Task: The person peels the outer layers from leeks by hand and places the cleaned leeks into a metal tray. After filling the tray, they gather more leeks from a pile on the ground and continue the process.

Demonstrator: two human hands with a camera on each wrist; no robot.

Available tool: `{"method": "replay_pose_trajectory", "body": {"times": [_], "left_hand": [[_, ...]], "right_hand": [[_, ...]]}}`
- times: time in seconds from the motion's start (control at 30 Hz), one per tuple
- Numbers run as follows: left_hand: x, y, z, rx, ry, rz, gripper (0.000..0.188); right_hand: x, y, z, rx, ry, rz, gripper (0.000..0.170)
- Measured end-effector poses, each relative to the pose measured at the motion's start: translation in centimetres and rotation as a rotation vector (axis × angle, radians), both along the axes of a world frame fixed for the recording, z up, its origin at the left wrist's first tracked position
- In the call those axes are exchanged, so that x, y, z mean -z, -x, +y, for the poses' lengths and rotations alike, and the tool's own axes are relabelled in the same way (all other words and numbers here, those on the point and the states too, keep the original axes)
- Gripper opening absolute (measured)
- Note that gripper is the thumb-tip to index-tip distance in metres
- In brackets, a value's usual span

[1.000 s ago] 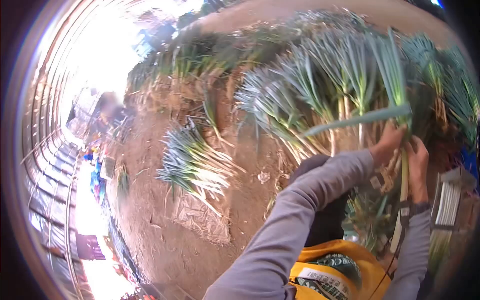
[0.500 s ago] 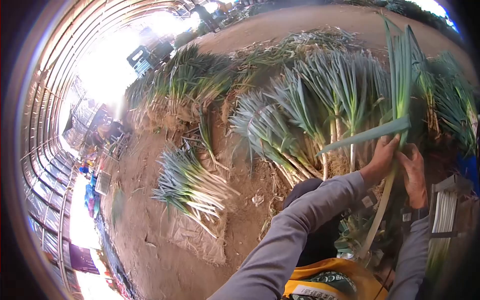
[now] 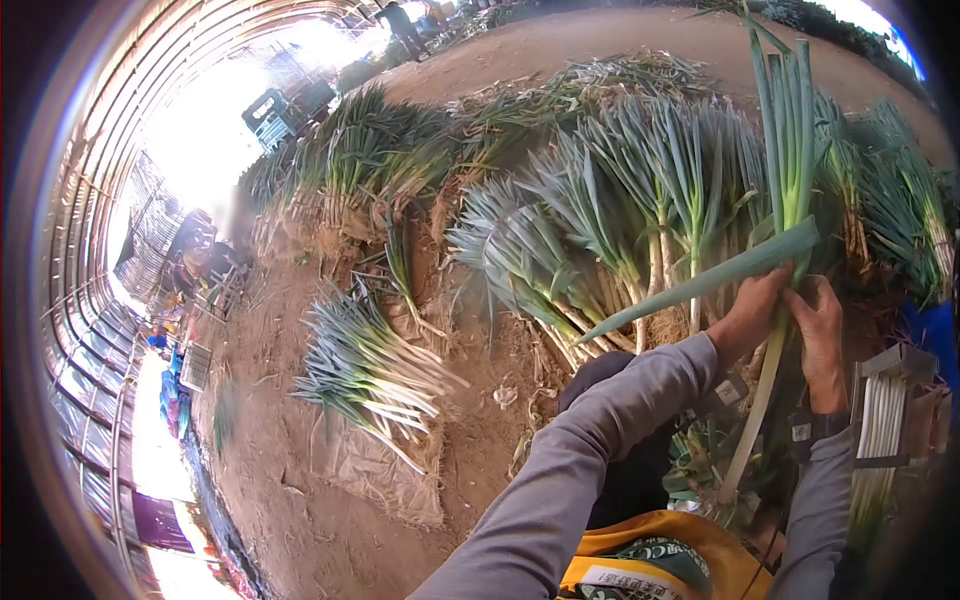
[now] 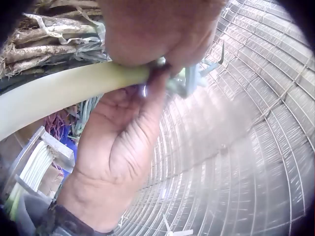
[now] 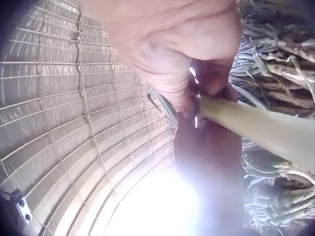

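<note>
A long green onion stands nearly upright before me, its pale stalk slanting down to the left and its green leaves rising at the top. One broad leaf is bent across to the left. My left hand grips the onion where the leaves meet the stalk. Close below and to the right, my right hand pinches the same place with thumb and fingers. The left wrist view shows both hands meeting at the pale stalk; in the right wrist view they partly hide the stalk's upper end.
Bunches of green onions stand upright ahead, roots down. A smaller pile lies on the dirt floor at left, beside a flattened sack. On the right is a rack of white stalks. Another person stands far back.
The onion's lower stalk has swung left from beside my right forearm, and the bent leaf reaches further down to the left. Both hands keep their hold while the view has shifted.
</note>
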State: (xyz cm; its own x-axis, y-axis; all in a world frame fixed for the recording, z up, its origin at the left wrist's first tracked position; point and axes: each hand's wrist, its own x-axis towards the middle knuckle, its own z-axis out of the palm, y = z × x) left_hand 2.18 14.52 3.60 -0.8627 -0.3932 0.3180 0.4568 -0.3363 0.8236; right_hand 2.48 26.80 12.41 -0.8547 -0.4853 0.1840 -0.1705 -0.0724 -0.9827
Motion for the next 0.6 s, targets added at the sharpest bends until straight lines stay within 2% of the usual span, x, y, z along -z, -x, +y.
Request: {"method": "replay_pose_trajectory", "body": {"times": [0.07,0.1,0.17,0.2,0.27,0.3,0.33,0.37,0.4,0.43,0.47,0.5,0.53,0.57,0.6], "left_hand": [[1.4,0.9,0.0,-0.127,0.140,0.089,0.027],[0.1,0.3,-0.1,-0.126,0.142,0.091,0.027],[-1.4,-0.4,0.1,0.031,-0.202,-0.113,0.026],[-1.6,-0.4,-0.2,0.033,-0.203,-0.114,0.026],[-1.0,-0.2,-1.0,0.191,-0.094,-0.263,0.026],[-2.3,-0.2,-0.8,0.123,-0.268,-0.229,0.029],[-2.7,-1.2,-0.8,-0.018,-0.127,-0.404,0.031],[-2.9,-2.7,-1.5,-0.072,0.077,-0.264,0.033],[-2.8,-3.5,-1.9,-0.109,0.260,-0.124,0.035],[-3.0,-2.8,-2.8,-0.158,0.338,-0.317,0.013],[-2.2,-2.6,-3.1,-0.048,-0.099,-0.146,0.011],[4.7,2.3,-5.5,-0.286,-0.006,0.018,0.011],[2.7,-0.3,-8.2,-0.137,0.356,-0.131,0.015],[0.8,-0.3,-7.4,-0.438,0.575,0.171,0.014],[0.2,-0.9,-8.4,-0.434,0.603,0.185,0.012]], "right_hand": [[0.7,0.6,0.2,-0.023,-0.019,-0.031,0.026],[0.6,0.6,0.2,-0.023,-0.017,-0.029,0.026],[0.2,0.6,0.1,-0.009,-0.068,0.003,0.022],[0.3,0.7,0.1,-0.007,-0.069,0.003,0.022],[0.9,1.0,-0.1,0.076,-0.329,0.254,0.021],[1.4,1.3,-0.7,0.087,-0.339,0.248,0.021],[2.1,1.5,-1.3,0.079,-0.228,0.201,0.024],[2.3,1.4,-0.9,0.086,-0.131,0.146,0.026],[1.5,0.5,-0.8,0.075,-0.134,0.167,0.029],[0.6,-0.6,-1.1,0.070,-0.151,0.182,0.031],[0.9,-0.7,-0.8,0.045,-0.107,0.224,0.025],[0.4,-1.3,0.0,0.066,-0.106,0.264,0.023],[0.6,-1.5,0.7,0.047,-0.040,0.063,0.021],[0.4,-1.7,1.4,0.079,-0.044,-0.060,0.019],[1.0,-1.3,2.7,0.099,-0.002,-0.088,0.020]]}}
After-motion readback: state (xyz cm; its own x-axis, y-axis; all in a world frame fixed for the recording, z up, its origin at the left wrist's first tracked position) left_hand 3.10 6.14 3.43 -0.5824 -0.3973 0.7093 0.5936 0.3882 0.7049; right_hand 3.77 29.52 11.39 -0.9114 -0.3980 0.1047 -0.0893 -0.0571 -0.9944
